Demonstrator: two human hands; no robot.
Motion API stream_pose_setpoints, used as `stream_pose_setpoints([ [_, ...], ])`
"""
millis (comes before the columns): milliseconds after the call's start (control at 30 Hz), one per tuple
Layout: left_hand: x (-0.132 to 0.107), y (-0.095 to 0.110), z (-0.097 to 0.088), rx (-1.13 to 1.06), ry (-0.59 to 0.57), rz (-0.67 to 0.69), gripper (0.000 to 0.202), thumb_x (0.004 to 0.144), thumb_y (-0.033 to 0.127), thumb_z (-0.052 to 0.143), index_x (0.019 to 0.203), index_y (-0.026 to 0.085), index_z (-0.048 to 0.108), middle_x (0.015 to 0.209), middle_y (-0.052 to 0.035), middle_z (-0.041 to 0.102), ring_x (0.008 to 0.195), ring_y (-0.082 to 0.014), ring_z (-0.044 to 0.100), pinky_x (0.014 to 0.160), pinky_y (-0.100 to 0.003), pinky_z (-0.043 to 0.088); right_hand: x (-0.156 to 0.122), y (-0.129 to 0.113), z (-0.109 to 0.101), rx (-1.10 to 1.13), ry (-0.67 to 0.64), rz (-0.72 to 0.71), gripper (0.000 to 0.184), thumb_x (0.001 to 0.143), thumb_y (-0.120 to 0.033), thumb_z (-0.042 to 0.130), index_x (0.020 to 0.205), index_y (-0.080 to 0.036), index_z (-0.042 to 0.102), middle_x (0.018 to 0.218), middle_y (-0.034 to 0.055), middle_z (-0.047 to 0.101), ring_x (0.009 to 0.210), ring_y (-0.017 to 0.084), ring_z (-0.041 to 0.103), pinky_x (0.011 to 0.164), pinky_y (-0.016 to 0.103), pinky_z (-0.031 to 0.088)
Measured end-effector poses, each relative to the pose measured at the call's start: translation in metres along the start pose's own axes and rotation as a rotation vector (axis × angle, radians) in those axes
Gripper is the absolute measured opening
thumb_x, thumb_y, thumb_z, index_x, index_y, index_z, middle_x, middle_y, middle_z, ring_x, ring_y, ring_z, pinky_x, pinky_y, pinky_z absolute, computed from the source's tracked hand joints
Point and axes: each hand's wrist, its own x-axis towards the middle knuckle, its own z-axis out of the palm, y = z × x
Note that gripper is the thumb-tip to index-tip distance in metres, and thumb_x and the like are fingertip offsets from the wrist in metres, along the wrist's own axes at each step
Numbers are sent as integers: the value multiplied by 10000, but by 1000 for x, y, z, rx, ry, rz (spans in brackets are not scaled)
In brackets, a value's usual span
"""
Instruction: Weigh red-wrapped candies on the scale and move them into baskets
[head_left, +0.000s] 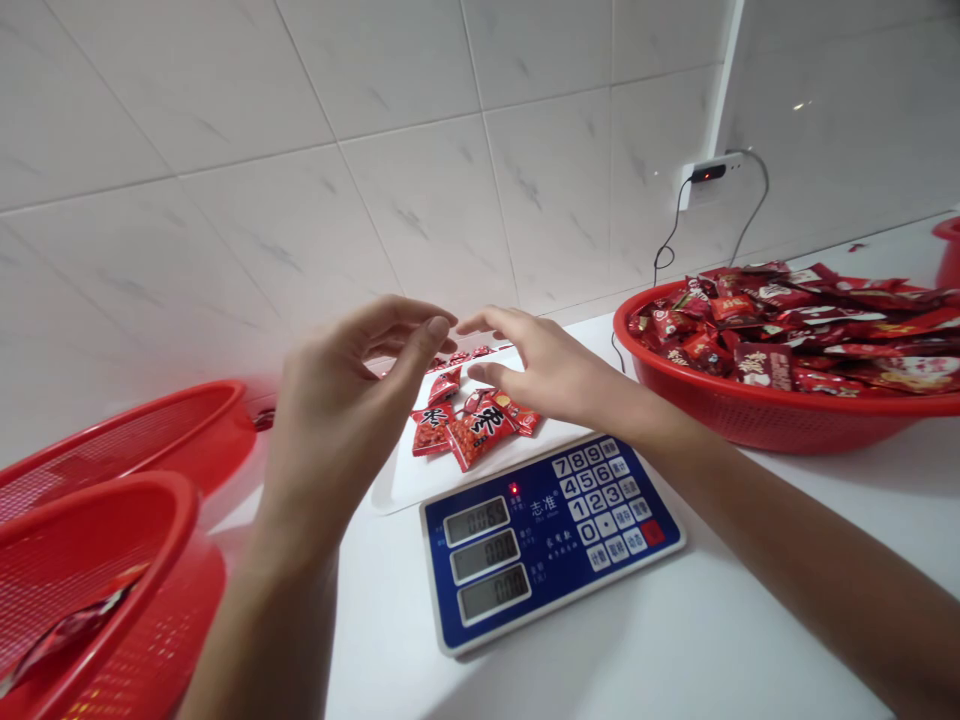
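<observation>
An electronic scale (547,515) with a blue keypad panel and a white weighing tray (409,482) stands in front of me. Several small red snack packets (481,434) lie loosely on the tray. Over the tray's left side hovers my left hand (352,385), fingers bent and thumb close to them, with nothing visible in it. My right hand (536,360) is above the tray's far right part, thumb and fingers apart and no packet held. Both hands' fingertips point toward each other with a small gap. The hands partly cover the tray's back.
A red basket (720,420) heaped with red packets stands at the right. Two red baskets (217,400) are at the left, the nearer one with a packet (75,630) inside. A tiled wall (420,200) closes off the back, with a socket and cables (705,180) on it.
</observation>
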Motion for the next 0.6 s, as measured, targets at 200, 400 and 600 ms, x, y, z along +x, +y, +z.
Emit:
stream_pose_setpoints([
  [200, 0, -2, 0, 20, 5, 4, 152, 883, 469, 636, 881, 342, 719, 853, 55, 759, 820, -193, 726, 683, -316, 559, -1, 2, 2, -3, 8, -20, 354, 894, -174, 633, 1248, -187, 626, 1377, 94, 620, 1280, 258, 552, 1069, 430, 420],
  [400, -1, 1, 1, 55, 6, -8, 177, 894, 462, 610, 907, 331, 728, 891, 60, 762, 826, -177, 720, 691, -296, 544, 2, 4, -11, -122, 34, 43, 318, 897, -146, 630, 1210, -198, 664, 1325, 62, 664, 1241, 226, 587, 1077, 401, 415],
  [600, -1, -2, -3, 80, 52, -111, 222, 868, 506, 637, 923, 318, 743, 908, 43, 775, 884, -212, 714, 698, -328, 506, -6, 23, -69, -428, -27, 241, 333, 824, -29, 526, 1004, -170, 768, 1035, 80, 765, 945, 191, 696, 801, 292, 505],
])
